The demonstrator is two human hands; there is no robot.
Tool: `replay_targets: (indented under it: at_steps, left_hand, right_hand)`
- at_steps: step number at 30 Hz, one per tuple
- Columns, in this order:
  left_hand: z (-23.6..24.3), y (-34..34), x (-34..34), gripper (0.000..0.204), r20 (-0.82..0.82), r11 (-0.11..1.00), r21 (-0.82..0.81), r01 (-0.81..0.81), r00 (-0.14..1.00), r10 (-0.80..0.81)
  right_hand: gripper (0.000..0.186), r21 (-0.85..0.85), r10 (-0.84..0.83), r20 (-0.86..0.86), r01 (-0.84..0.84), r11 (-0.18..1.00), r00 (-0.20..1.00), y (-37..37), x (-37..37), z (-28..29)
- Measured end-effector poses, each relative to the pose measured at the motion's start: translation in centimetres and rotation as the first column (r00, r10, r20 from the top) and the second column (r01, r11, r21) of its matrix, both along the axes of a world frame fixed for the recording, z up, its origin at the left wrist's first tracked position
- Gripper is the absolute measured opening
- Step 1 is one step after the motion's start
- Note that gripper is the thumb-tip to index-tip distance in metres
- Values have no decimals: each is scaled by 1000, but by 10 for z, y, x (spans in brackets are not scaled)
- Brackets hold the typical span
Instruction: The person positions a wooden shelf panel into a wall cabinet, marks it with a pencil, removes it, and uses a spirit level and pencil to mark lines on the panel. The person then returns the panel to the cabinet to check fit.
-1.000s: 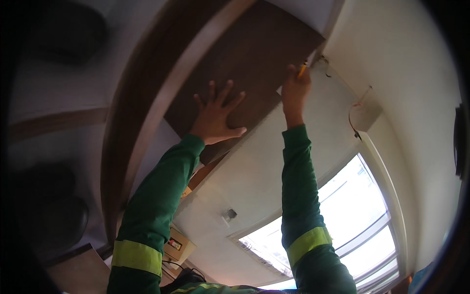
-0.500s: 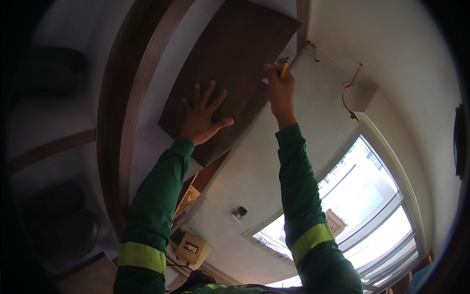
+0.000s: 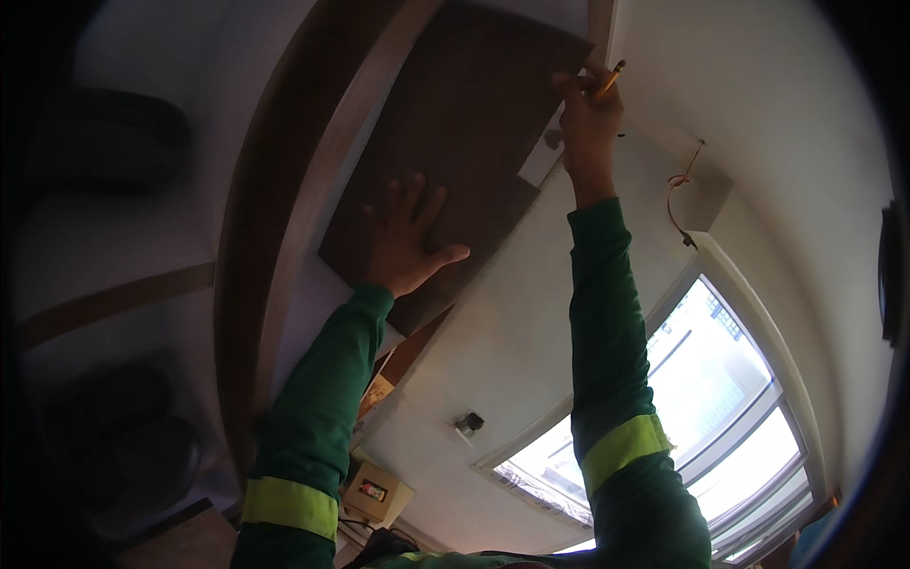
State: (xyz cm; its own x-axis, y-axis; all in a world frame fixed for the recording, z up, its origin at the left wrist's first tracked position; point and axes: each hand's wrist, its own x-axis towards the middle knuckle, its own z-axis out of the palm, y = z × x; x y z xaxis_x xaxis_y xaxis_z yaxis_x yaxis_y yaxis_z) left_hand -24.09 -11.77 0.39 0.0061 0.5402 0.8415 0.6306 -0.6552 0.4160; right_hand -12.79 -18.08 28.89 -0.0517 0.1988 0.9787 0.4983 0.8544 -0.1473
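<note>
A dark brown wooden board [image 3: 464, 114] lies across the upper middle of the view. On its lower part my left hand [image 3: 408, 245] rests flat, fingers spread. My right hand [image 3: 591, 133] is at the board's upper right corner, its fingers closed around a yellow pencil [image 3: 609, 82] whose dark end points up and right. Along the board's right edge a rectangular cutout shows a pale surface [image 3: 540, 165] with a dark spot. Where the pencil's other end touches is hidden by my fingers.
A brown wooden panel edge [image 3: 299, 180] curves down left of the board. To the right, a loose wire [image 3: 673, 194] hangs from the wall near a bright window [image 3: 711, 351]. Below are a small wall box [image 3: 469, 424] and a cardboard box [image 3: 377, 494]. Dark shapes fill the shadowy left side.
My right hand has moved up and right along the board's edge with the pencil, uncovering the cutout. My left hand stays spread on the board. The view has shifted slightly.
</note>
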Motion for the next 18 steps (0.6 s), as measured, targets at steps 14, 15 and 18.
replay_targets:
  at_steps: [14,15,18]
  left_hand:
    - [26,-2,3,116,69,996,-51,68,996,-64]
    - [28,1,3,116,61,997,-53,61,996,-58]
    - [23,17,-16,116,110,996,-76,55,993,-47]
  right_hand:
    - [32,123,-365,-32,366,922,930,42,28,9]
    - [32,102,-349,-29,351,931,937,41,29,9]
    - [33,49,-298,-10,298,953,954,32,16,5]
